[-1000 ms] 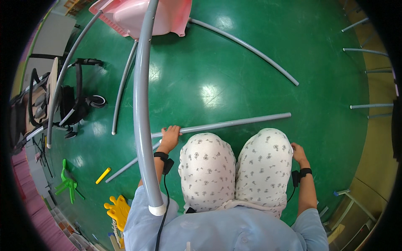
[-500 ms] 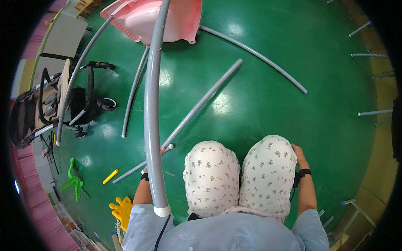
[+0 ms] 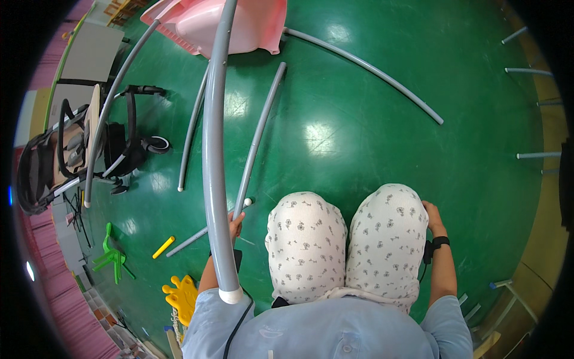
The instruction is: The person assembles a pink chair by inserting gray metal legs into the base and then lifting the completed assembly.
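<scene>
A long grey tube (image 3: 258,137) slants away from me over the green floor, its near end in my left hand (image 3: 238,225). The fingers are closed round it, partly hidden by a thick grey leg (image 3: 216,149) with a white end cap. That leg is one of several long tubes on a pink moulded plastic piece (image 3: 251,27) at the far side. Beneath my left hand lies another grey tube (image 3: 186,244), and a white cap (image 3: 247,202) shows beside the hand. My right hand (image 3: 435,219) is against the outside of my right knee, its fingertips hidden.
On the left stand a stroller (image 3: 78,140) and a light grey table (image 3: 89,51). Near my left side are a green toy piece (image 3: 112,257), a yellow rod (image 3: 164,247) and a yellow hand-shaped piece (image 3: 182,296). More grey legs (image 3: 529,71) jut in at the right.
The held tube has swung: its far end has moved left and up, away from its earlier line with the tube below. My left hand has shifted slightly; my right hand stays at the knee.
</scene>
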Tool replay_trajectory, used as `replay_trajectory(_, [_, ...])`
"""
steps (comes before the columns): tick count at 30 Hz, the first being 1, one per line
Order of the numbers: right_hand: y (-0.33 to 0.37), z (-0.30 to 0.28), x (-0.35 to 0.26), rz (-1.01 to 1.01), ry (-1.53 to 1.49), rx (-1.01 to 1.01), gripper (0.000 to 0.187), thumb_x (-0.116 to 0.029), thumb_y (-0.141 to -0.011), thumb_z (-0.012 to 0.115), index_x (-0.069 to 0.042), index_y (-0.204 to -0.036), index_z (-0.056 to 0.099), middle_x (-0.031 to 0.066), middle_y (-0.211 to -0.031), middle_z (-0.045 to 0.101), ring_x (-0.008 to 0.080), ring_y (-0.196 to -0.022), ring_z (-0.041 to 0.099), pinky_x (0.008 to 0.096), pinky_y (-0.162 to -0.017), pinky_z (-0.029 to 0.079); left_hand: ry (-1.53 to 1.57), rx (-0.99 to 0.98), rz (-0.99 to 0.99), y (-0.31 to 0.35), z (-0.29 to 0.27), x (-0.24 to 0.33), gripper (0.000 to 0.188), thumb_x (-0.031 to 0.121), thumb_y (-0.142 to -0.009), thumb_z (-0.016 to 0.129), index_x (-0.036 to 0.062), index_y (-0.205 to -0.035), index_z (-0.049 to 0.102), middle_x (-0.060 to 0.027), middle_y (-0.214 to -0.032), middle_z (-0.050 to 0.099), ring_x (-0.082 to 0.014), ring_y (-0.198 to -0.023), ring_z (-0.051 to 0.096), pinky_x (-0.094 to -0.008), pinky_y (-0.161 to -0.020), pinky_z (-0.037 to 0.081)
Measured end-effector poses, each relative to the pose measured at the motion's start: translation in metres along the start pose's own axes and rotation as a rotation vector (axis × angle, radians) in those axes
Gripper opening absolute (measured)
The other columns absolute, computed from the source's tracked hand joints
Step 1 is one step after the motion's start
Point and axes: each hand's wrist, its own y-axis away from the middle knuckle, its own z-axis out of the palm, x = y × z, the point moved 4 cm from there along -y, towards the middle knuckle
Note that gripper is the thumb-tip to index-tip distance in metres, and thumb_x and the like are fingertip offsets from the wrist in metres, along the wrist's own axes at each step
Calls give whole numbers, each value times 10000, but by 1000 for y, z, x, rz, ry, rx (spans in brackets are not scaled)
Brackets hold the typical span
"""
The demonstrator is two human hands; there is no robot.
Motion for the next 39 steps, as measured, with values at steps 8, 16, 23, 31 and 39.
replay_trajectory(8, [0,5,14,7,34,2,130,-108,-748,581,-17,-840,600,133,-788,633,245,-728,612,320,-681,478,-32,-4,5,-3,5,9,266,331,-866,524,71,-838,475,36,-457,351,-68,-357,313,-234,-346,278])
replay_trajectory(16, [0,10,10,-28,17,13,127,-106,-756,583,-14,-842,599,129,-782,634,228,-720,613,315,-665,476,-30,15,47,-11,11,14,292,353,-861,529,74,-815,457,31,-465,366,-76,-351,318,-243,-342,290])
replay_trajectory(23, [-4,13,28,-48,40,16,124,-100,-753,582,-13,-839,602,132,-776,634,227,-709,613,313,-657,477,82,52,26,-26,17,4,318,394,-841,547,89,-803,462,43,-452,346,-63,-348,310,-234,-332,274])
replay_trajectory(31, [-5,12,25,-47,35,24,143,-129,-750,579,-22,-841,606,133,-772,631,235,-711,611,315,-667,476,106,78,17,-43,11,0,349,426,-820,565,92,-810,463,48,-430,327,-58,-327,301,-233,-320,276])
replay_trajectory(39, [-2,12,38,-1,86,40,143,-122,-747,576,-25,-845,613,132,-773,630,238,-722,610,325,-670,478,82,54,30,-43,18,12,324,409,-833,554,108,-782,444,51,-432,321,-57,-331,294,-233,-326,274])
